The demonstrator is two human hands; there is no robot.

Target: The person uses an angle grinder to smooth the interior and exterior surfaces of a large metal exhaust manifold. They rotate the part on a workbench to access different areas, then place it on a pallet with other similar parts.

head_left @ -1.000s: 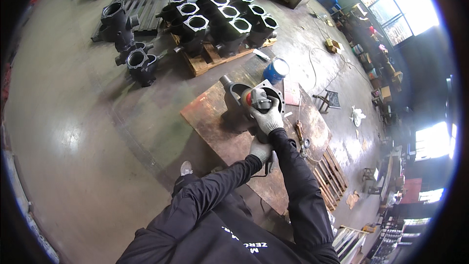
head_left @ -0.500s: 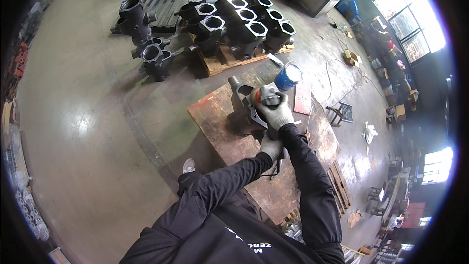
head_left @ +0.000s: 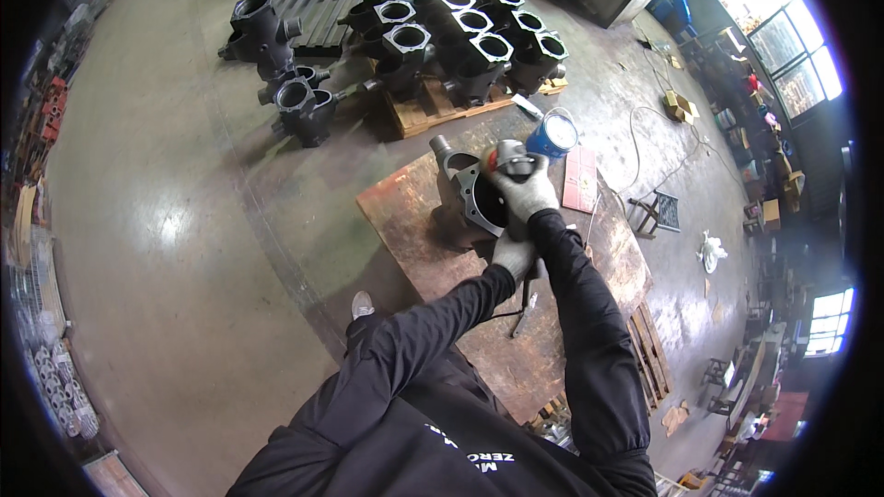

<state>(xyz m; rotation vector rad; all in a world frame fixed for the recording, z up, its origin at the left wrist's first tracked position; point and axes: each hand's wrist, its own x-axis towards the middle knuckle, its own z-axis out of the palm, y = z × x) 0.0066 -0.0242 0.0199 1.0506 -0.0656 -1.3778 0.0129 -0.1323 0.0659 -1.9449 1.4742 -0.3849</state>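
Observation:
On a rusty worktable (head_left: 396, 198), a dark cast-iron valve body (head_left: 448, 214) lies with its pale flanged opening facing up. My right hand (head_left: 529, 195), in a grey work glove, is closed over the head of an angle grinder (head_left: 509, 156), at the right side of the flange. My left hand (head_left: 513, 253), gloved too, is wrapped round the tool's rear body, just below the opening. A dark cord trails from there. The grinder's disc is mostly hidden; whether it touches the metal cannot be made out.
Beside the casting stand a blue can (head_left: 552, 135) and a flat red box (head_left: 580, 179). A small hand tool (head_left: 525, 315) lies nearer me. Beyond the table, several similar castings (head_left: 474, 46) fill a wooden pallet (head_left: 433, 110); others (head_left: 299, 110) stand left. A small stool (head_left: 661, 212) is at right.
The grinder head and my right hand have shifted slightly up and right, so more of the flange opening shows. The whole view has turned a little; both hands keep their grip.

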